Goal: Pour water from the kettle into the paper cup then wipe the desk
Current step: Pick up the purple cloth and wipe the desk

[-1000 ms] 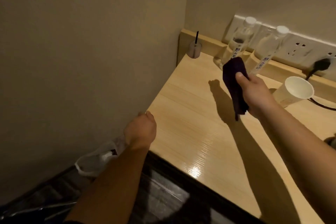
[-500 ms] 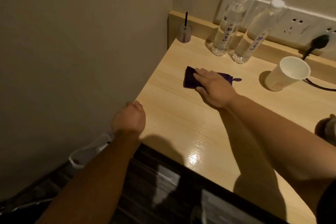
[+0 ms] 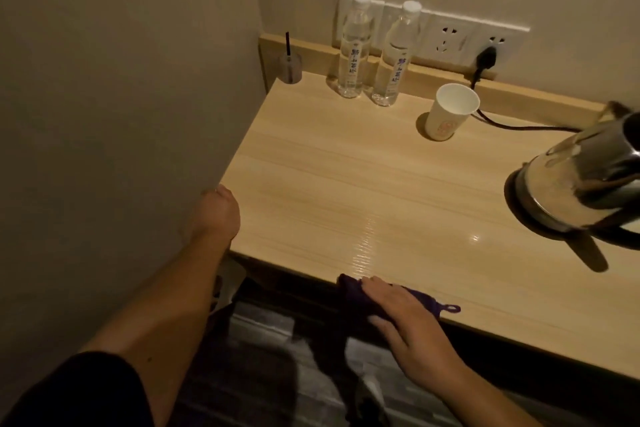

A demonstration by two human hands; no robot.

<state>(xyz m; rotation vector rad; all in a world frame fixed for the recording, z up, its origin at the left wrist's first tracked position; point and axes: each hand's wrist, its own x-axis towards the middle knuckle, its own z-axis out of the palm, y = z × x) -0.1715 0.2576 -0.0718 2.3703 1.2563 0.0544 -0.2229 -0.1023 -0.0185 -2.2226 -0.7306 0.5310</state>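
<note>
My right hand (image 3: pixel 405 319) lies flat on a dark purple cloth (image 3: pixel 424 300) at the front edge of the light wooden desk (image 3: pixel 346 184); part of the cloth hangs over the edge. A white paper cup (image 3: pixel 450 113) stands upright at the back, its inside not visible enough to show water. The steel kettle (image 3: pixel 585 180) sits on its base at the right edge of view. My left hand (image 3: pixel 218 211) rests closed against the desk's left front corner, holding nothing visible.
Two clear water bottles (image 3: pixel 353 52) (image 3: pixel 393 59) stand at the back by the wall sockets (image 3: pixel 446 40). A small clear holder with a dark stick (image 3: pixel 290 66) is in the back left corner. A black cord (image 3: pixel 512 126) runs from a plug to the kettle.
My right hand set the cloth down on the desk and dragged it from the back toward the front edge. My left hand stayed at the corner. The view shifted right, revealing the kettle.
</note>
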